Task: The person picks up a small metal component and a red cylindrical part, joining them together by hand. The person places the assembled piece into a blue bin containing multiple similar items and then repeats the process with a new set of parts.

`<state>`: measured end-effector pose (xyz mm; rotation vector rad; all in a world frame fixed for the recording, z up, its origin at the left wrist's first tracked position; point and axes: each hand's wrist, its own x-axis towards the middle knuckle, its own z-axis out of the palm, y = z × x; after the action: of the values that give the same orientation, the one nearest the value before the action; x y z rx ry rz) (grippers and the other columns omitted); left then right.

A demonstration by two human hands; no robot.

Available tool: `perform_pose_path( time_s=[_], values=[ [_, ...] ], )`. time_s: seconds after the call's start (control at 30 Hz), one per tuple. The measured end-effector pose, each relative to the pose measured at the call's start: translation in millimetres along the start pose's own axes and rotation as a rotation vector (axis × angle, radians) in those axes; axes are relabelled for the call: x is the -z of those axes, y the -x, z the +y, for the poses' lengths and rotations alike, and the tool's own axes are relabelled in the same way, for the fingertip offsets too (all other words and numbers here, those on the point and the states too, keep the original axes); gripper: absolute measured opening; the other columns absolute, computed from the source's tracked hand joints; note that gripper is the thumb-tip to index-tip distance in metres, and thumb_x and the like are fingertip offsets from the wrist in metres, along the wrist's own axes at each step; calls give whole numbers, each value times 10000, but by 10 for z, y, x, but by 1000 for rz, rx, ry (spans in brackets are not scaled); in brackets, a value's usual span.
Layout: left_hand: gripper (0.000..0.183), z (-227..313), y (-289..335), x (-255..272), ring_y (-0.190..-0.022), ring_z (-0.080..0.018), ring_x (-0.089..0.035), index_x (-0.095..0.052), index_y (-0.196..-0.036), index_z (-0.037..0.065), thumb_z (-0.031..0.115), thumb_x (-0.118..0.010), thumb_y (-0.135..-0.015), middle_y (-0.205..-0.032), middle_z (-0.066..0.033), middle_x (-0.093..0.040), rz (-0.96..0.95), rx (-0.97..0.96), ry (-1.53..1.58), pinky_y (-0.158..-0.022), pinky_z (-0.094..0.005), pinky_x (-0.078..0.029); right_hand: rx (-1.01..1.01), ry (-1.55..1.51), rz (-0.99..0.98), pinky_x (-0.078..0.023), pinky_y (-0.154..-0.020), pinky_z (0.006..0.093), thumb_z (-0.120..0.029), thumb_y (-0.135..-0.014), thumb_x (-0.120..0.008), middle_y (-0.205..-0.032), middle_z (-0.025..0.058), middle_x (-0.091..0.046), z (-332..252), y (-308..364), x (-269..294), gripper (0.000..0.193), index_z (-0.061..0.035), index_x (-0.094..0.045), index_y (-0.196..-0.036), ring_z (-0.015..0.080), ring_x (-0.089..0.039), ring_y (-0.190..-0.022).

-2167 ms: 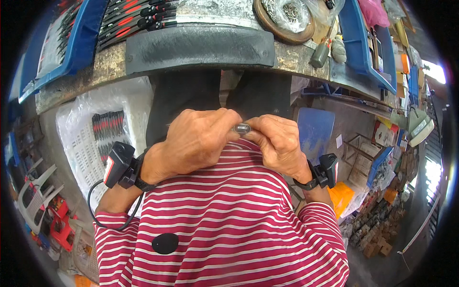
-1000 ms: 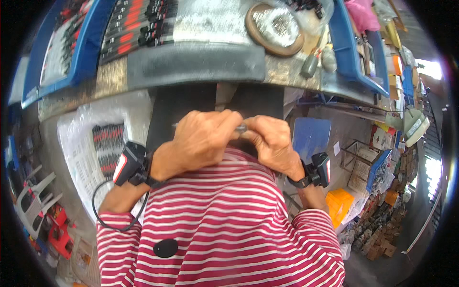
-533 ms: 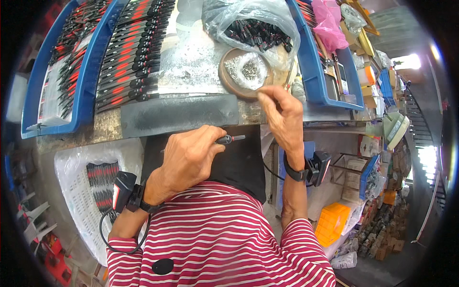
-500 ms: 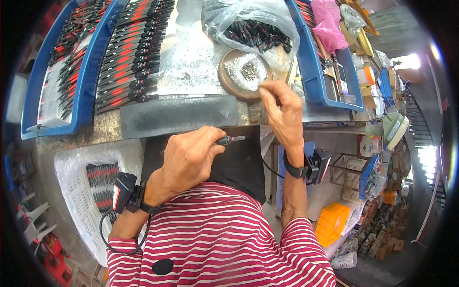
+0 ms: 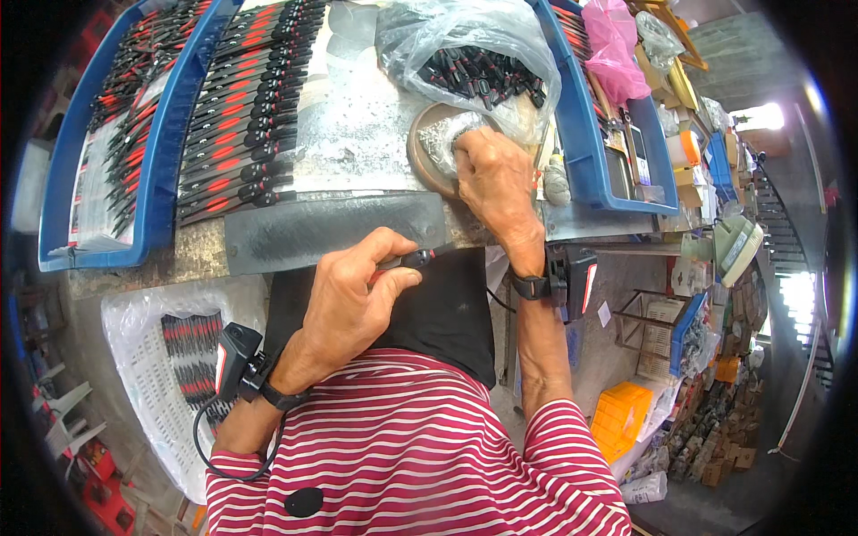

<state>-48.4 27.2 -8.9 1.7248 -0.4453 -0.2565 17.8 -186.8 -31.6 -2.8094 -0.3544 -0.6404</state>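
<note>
My left hand (image 5: pixel 353 286) is closed around a slim black pen-like tool (image 5: pixel 416 260), its tip end pointing right just off the bench edge. Over a round brown dish (image 5: pixel 416 150) lined with clear plastic, my right hand (image 5: pixel 497 183) has its fingers bent down into it. The fingertips are hidden, so whatever they pinch cannot be made out. Behind the dish, an open clear plastic bag (image 5: pixel 402 40) holds many small black parts (image 5: pixel 483 76). Black-and-red pen-like tools (image 5: pixel 234 125) lie in a neat stack on the bench, left of the dish.
A blue tray (image 5: pixel 161 170) full of similar tools stands at the far left, another blue tray (image 5: pixel 585 147) at the right. A dark strip (image 5: pixel 335 226) covers the bench's front edge. Below left sits a plastic-lined white basket (image 5: pixel 143 357); an orange crate (image 5: pixel 619 420) is lower right.
My right hand has moved left and down into the dish, from its right rim. My left hand still holds the tool, now with less of its pale tip end showing.
</note>
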Motion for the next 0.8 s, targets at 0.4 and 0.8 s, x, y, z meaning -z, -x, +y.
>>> perform_pose_path(
  time_s=[0.4, 0.8],
  values=[
    [206, 18, -87, -18, -760, -266, -656, -563, -982, -56, 51, -630, -820, -820, -228, -637, 39, 59, 59, -673, -322, -485, -40, -96, 58, -437, -676, 435, -16, -805, -567, -794, 167, -581, 10, 75, 4, 44, -14, -547, -845, 357, -574, -757],
    [206, 36, -161, -51, -619, -58, -450, -511, -1066, -43, 87, -516, -905, -745, -24, -553, 31, 169, 192, -560, -210, -387, -147, -292, 26, -438, -705, 432, -24, -824, -546, -848, 181, -581, -8, 121, 101, 68, 1, -538, -887, 362, -576, -801]
  ],
)
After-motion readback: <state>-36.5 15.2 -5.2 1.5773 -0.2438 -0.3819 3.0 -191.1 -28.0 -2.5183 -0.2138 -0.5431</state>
